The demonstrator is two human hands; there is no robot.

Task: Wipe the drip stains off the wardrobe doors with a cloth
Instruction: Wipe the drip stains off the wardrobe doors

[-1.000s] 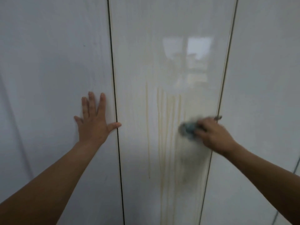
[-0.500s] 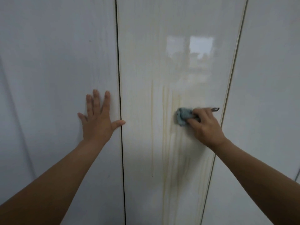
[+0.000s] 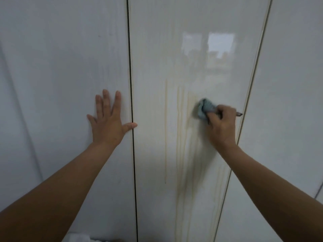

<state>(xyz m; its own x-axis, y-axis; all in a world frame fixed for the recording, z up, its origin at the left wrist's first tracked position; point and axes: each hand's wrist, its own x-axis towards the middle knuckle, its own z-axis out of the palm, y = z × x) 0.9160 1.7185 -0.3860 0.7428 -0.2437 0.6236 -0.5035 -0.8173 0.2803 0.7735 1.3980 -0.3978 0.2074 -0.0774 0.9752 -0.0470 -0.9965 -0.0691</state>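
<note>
Glossy white wardrobe doors fill the view. The middle door point(image 3: 153, 49) carries several yellowish drip stains point(image 3: 180, 137) that run down from about mid-height. My right hand point(image 3: 221, 124) grips a bunched blue-grey cloth point(image 3: 204, 108) and presses it against the middle door at the right edge of the stains. My left hand point(image 3: 109, 121) lies flat with spread fingers on the left door point(image 3: 61, 67), its thumb reaching across the dark gap between the doors.
A third door point(image 3: 288, 102) stands to the right, past a thin gap. A window reflection point(image 3: 209, 44) shines on the upper middle door. Something pale point(image 3: 78, 238) shows at the bottom edge.
My right hand has carried the cloth up the middle door along the stains. My left hand stays flat on the left door.
</note>
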